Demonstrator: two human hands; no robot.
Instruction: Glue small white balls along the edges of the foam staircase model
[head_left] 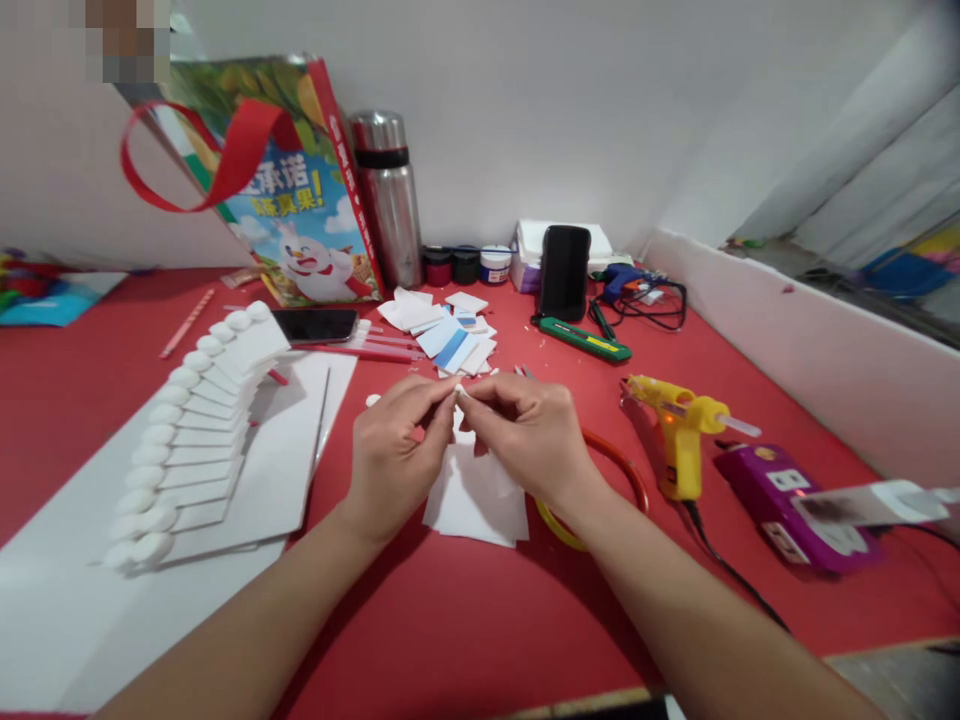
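My left hand (401, 450) and my right hand (529, 435) meet at the centre, their fingertips pinching one small white piece (459, 388) between them. Most of that piece is covered by the fingers. Below the hands, white paper sheets (476, 500) lie on the red table (420, 630). A small white round piece (373, 400) rests beside my left hand. To the left, a curved row of white card steps (199, 435) with round white pieces along its outer edge stands on a white board (67, 590).
A yellow glue gun (679, 440) and a purple power strip (795, 510) are at the right. Behind lie card scraps (450, 335), a green cutter (585, 340), a phone (565, 270), a steel flask (390, 200) and a printed bag (285, 190). A tape ring (626, 465) is partly under my right arm.
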